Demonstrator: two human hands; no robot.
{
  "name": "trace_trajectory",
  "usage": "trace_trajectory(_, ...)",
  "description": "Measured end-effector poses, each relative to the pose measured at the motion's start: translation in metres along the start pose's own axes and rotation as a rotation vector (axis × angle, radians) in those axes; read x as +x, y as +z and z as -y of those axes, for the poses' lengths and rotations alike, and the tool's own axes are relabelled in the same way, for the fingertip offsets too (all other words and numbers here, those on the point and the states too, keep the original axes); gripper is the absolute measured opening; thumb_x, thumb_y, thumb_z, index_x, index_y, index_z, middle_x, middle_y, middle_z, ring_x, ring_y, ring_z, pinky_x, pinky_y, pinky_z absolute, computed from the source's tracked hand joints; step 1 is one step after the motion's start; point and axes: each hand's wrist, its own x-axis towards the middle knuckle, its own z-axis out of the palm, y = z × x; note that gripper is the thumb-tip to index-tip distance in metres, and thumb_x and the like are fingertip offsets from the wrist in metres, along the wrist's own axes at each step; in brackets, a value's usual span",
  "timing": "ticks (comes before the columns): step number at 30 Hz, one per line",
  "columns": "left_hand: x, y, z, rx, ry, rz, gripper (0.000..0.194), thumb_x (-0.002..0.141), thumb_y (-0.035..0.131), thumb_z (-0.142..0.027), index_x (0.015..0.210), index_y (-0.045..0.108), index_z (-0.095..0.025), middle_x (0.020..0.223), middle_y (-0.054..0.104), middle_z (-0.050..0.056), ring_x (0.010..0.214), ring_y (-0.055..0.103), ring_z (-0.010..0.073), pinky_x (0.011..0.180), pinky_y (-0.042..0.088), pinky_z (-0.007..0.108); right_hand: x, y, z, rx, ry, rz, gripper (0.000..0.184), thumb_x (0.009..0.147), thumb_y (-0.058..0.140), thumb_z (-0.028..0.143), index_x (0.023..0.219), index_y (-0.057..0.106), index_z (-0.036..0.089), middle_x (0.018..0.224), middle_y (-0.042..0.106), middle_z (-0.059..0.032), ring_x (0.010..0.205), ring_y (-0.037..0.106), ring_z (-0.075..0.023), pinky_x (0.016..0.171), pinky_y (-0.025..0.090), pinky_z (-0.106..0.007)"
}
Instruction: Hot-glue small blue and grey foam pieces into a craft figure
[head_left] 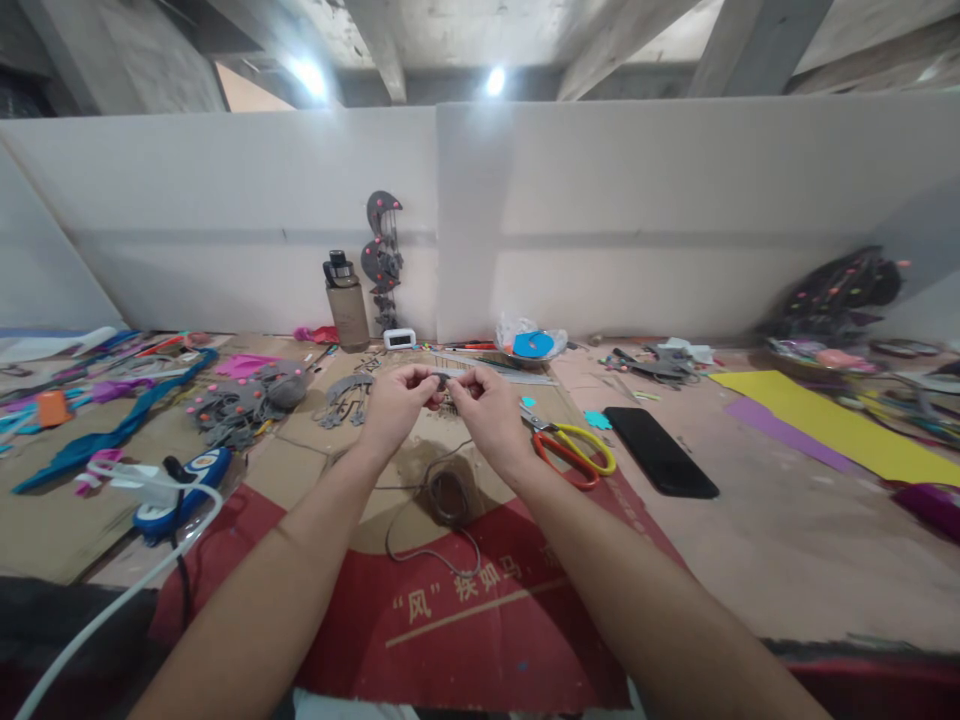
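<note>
Grey piece [442, 380] in the pinching grip of left hand [407, 395] and right hand [481, 400], beyond coiled cord [454, 516]

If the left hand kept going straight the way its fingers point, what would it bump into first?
Probably the right hand: the left hand points toward it, with just the small dark piece at their fingertips between them. Depth is hard to judge from this one view.

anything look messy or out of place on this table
Slightly: the grey cord has straggling loose loops on the cardboard, and a phone, hardly craft material, lies beside the scissors. Nothing looks clearly spilled or broken.
</note>
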Motion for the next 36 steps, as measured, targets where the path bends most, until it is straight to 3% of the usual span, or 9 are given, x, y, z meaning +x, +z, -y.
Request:
trace_trajectory(6,0.001,-0.002,0.0,-0.031,-0.042,0.034,0.017,0.069,0.065,-0.03,0.075,0.067,-0.015,0.059,0.062,0.002,0.052,0.055,0.0109,0.053,0.046,0.024,0.001,0.0,0.002,0.161,0.113,0.05,0.017,0.073,0.056,0.033,0.081,0.062,0.019,0.053,0.039,0.006,0.05,0.036,-0.0101,0.048,0.026,-0.024)
trace_trajectory(14,0.003,-0.007,-0.005,-0.304,-0.295,0.2,0.019,0.065,0.073,-0.029,0.073,0.066,-0.012,0.062,0.064,0.004,0.052,0.056,0.0084,0.054,0.048,0.021,0.007,0.001,-0.009,0.403,0.325,0.126,0.016,0.066,0.057,0.033,0.067,0.058,0.017,0.054,0.048,0.0049,0.047,0.034,-0.0076,0.047,0.026,-0.022)
trace_trajectory(20,0.004,-0.011,-0.012,-0.305,-0.356,0.219,0.022,0.067,0.07,-0.032,0.071,0.067,-0.011,0.067,0.066,0.009,0.058,0.06,0.0121,0.054,0.049,0.023,0.007,0.0,-0.011,0.402,0.329,0.146,0.016,0.066,0.057,0.033,0.064,0.057,0.018,0.051,0.044,0.0062,0.045,0.031,-0.007,0.046,0.024,-0.022)
trace_trajectory(24,0.002,-0.011,-0.011,-0.153,-0.241,0.193,0.024,0.065,0.07,-0.033,0.078,0.069,-0.013,0.064,0.064,0.005,0.058,0.058,0.012,0.052,0.045,0.022,0.005,0.0,-0.01,0.315,0.274,0.141,0.016,0.066,0.057,0.034,0.065,0.056,0.018,0.051,0.044,0.0059,0.047,0.034,-0.0082,0.046,0.025,-0.023)
trace_trajectory(28,0.001,-0.011,-0.01,0.153,-0.053,0.181,0.021,0.067,0.067,-0.031,0.08,0.07,-0.015,0.061,0.062,0.002,0.052,0.051,0.0099,0.048,0.039,0.021,0.001,-0.003,-0.005,0.11,0.141,0.144,0.015,0.07,0.055,0.034,0.067,0.057,0.019,0.055,0.048,0.0041,0.051,0.039,-0.0099,0.05,0.028,-0.023)
trace_trajectory(32,0.0,-0.011,-0.01,0.459,0.13,0.147,0.016,0.07,0.061,-0.028,0.076,0.07,-0.016,0.066,0.066,0.002,0.058,0.054,0.0115,0.056,0.042,0.023,-0.001,-0.008,0.001,-0.125,-0.025,0.125,0.012,0.074,0.053,0.029,0.071,0.059,0.019,0.067,0.057,0.0005,0.061,0.047,-0.0124,0.057,0.032,-0.024)
trace_trajectory(36,-0.001,-0.009,-0.009,0.59,0.265,0.161,0.014,0.072,0.058,-0.024,0.078,0.069,-0.017,0.069,0.067,0.001,0.06,0.055,0.0114,0.058,0.041,0.023,-0.001,-0.01,0.001,-0.288,-0.117,0.11,0.01,0.076,0.052,0.026,0.075,0.06,0.019,0.076,0.061,-0.0025,0.07,0.052,-0.0153,0.063,0.035,-0.027)
